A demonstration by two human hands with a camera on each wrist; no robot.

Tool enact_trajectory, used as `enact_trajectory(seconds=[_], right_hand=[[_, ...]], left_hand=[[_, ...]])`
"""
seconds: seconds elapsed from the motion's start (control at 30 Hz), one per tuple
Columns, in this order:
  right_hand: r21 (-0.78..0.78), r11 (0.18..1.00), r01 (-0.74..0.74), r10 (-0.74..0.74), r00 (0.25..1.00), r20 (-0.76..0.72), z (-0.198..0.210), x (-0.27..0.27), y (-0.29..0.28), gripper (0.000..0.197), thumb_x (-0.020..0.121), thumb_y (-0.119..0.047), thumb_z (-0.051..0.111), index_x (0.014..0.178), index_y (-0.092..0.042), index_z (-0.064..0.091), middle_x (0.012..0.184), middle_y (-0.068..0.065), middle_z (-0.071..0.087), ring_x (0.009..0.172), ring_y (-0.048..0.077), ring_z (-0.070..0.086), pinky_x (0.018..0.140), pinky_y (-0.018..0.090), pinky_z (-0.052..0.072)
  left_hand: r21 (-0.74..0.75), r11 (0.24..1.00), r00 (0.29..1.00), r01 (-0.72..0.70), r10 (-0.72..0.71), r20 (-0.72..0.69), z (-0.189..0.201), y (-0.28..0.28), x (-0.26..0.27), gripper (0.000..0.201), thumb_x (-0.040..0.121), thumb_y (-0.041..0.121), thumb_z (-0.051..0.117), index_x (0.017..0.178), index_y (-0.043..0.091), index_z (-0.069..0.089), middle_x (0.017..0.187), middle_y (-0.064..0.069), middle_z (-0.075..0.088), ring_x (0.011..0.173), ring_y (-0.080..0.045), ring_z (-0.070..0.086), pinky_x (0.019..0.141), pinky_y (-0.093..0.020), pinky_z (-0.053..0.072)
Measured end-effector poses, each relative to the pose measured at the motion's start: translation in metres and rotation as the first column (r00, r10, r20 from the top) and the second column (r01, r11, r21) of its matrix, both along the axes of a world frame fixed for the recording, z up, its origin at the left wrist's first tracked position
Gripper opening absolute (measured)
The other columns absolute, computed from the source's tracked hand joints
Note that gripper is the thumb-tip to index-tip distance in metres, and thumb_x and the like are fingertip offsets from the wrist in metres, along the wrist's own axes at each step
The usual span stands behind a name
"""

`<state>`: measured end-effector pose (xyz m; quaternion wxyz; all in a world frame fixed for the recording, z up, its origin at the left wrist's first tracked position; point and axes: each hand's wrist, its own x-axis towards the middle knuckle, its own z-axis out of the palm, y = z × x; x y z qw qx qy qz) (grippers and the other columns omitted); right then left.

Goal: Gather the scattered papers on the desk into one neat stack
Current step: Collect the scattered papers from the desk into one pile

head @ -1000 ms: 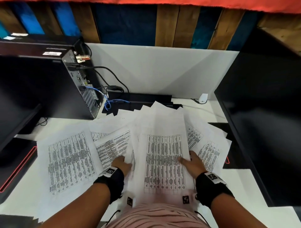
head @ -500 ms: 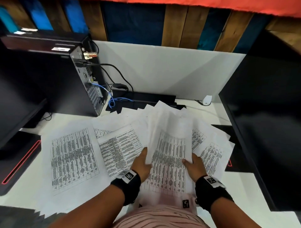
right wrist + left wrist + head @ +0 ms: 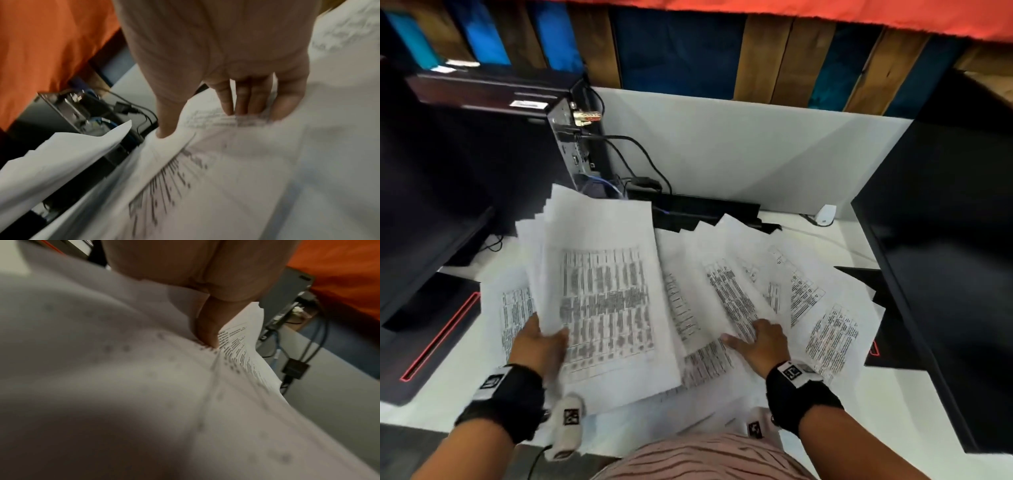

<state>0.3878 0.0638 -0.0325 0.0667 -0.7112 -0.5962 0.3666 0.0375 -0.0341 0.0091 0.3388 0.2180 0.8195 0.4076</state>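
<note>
The left hand [image 3: 536, 346] pinches a sheaf [image 3: 602, 301] of printed sheets at its near left edge, thumb on top and fingers [image 3: 207, 326] curled beneath, lifting it tilted over the loose papers [image 3: 774, 291]. The right hand [image 3: 760, 342] lies flat, fingers [image 3: 242, 95] spread and pressing the fan of papers against the white surface [image 3: 887, 404]. These sheets look thin, light and floppy; held at one edge they sag and may slide apart, so I'd grip both long sides. They are matte white rectangles with dense black tables. A black tower [image 3: 571, 144] and dark monitor [image 3: 945, 240] flank the spread.
</note>
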Motion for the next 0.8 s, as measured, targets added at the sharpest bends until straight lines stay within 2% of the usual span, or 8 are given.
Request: enact_trajectory(seconds=[0.17, 0.27, 0.37, 0.43, 0.53, 0.63, 0.7, 0.8], right_hand=[[-0.081, 0.993, -0.090, 0.109, 0.951, 0.290, 0.001, -0.032, 0.001, 0.115, 0.047, -0.073, 0.075, 0.135, -0.007, 0.039, 0.138, 0.016, 0.035, 0.130, 0.034, 0.035, 0.102, 0.045, 0.042], [-0.068, 0.997, -0.019, 0.036, 0.964, 0.264, 0.002, -0.044, 0.003, 0.101, 0.054, -0.064, 0.077, 0.130, -0.008, 0.043, 0.132, 0.016, 0.039, 0.127, 0.034, 0.036, 0.098, 0.043, 0.042], [-0.055, 0.998, 0.044, -0.031, 0.977, 0.211, 0.003, -0.055, 0.004, 0.109, 0.047, -0.075, 0.070, 0.132, -0.012, 0.042, 0.134, 0.015, 0.044, 0.127, 0.034, 0.039, 0.098, 0.045, 0.040], [-0.083, 0.994, 0.072, -0.058, 0.986, 0.157, 0.005, -0.063, 0.006, 0.107, 0.049, -0.070, 0.072, 0.135, -0.014, 0.039, 0.135, 0.015, 0.044, 0.129, 0.035, 0.039, 0.100, 0.046, 0.037], [0.004, 0.987, 0.163, -0.162, 0.981, 0.102, 0.010, -0.076, 0.008, 0.073, 0.069, -0.048, 0.071, 0.129, -0.017, 0.044, 0.129, 0.018, 0.047, 0.122, 0.036, 0.043, 0.098, 0.047, 0.040], [0.207, 0.951, 0.231, -0.268, 0.947, 0.178, 0.017, -0.093, 0.004, 0.038, 0.090, -0.042, 0.048, 0.121, -0.021, 0.056, 0.125, 0.015, 0.049, 0.117, 0.035, 0.042, 0.096, 0.048, 0.037], [0.269, 0.931, 0.246, -0.300, 0.937, 0.181, 0.021, -0.101, -0.002, 0.049, 0.095, -0.051, 0.032, 0.115, -0.018, 0.063, 0.124, 0.013, 0.051, 0.116, 0.033, 0.042, 0.097, 0.049, 0.034], [0.227, 0.959, 0.167, -0.218, 0.950, 0.222, 0.025, -0.108, -0.008, 0.066, 0.088, -0.070, 0.027, 0.105, -0.020, 0.068, 0.126, 0.007, 0.051, 0.118, 0.030, 0.040, 0.098, 0.049, 0.029]], left_hand=[[-0.147, 0.985, 0.996, -0.092, 0.094, 0.008, -0.030, -0.031, -0.034, 0.014, 0.084, 0.009, 0.063, 0.097, 0.005, 0.059, 0.082, -0.019, 0.068, 0.069, -0.029, 0.063, 0.066, -0.035, 0.055], [-0.229, 0.962, 0.989, -0.149, 0.142, -0.044, -0.038, -0.043, -0.042, 0.027, 0.081, 0.025, 0.065, 0.101, 0.007, 0.066, 0.095, -0.019, 0.071, 0.082, -0.034, 0.067, 0.084, -0.047, 0.056], [-0.491, 0.855, 0.955, -0.165, 0.013, -0.298, -0.027, -0.046, -0.049, 0.045, 0.080, 0.040, 0.064, 0.118, 0.015, 0.063, 0.128, -0.021, 0.053, 0.115, -0.039, 0.049, 0.103, -0.043, 0.040], [-0.528, 0.833, 0.955, -0.165, 0.002, -0.295, -0.020, -0.046, -0.053, 0.050, 0.077, 0.040, 0.066, 0.123, 0.020, 0.061, 0.138, -0.016, 0.043, 0.125, -0.039, 0.037, 0.106, -0.043, 0.034], [-0.456, 0.871, 0.978, -0.182, 0.114, -0.173, -0.032, -0.047, -0.068, 0.028, 0.055, 0.040, 0.075, 0.077, 0.028, 0.063, 0.122, -0.016, 0.056, 0.106, -0.043, 0.057, 0.092, -0.048, 0.052], [-0.404, 0.904, 0.989, -0.137, 0.099, -0.114, -0.060, -0.049, -0.087, 0.042, 0.041, 0.049, 0.072, 0.066, 0.019, 0.059, 0.085, -0.017, 0.066, 0.071, -0.037, 0.064, 0.064, -0.037, 0.055], [-0.298, 0.948, 0.991, -0.111, 0.084, -0.101, -0.039, -0.047, -0.080, 0.046, 0.046, 0.043, 0.077, 0.060, 0.007, 0.052, 0.062, -0.011, 0.058, 0.061, -0.027, 0.055, 0.057, -0.029, 0.043], [-0.138, 0.988, 0.997, -0.070, 0.064, -0.046, -0.024, -0.046, -0.068, 0.038, 0.068, 0.015, 0.081, 0.065, 0.006, 0.044, 0.071, -0.009, 0.048, 0.062, -0.021, 0.041, 0.051, -0.026, 0.031]])
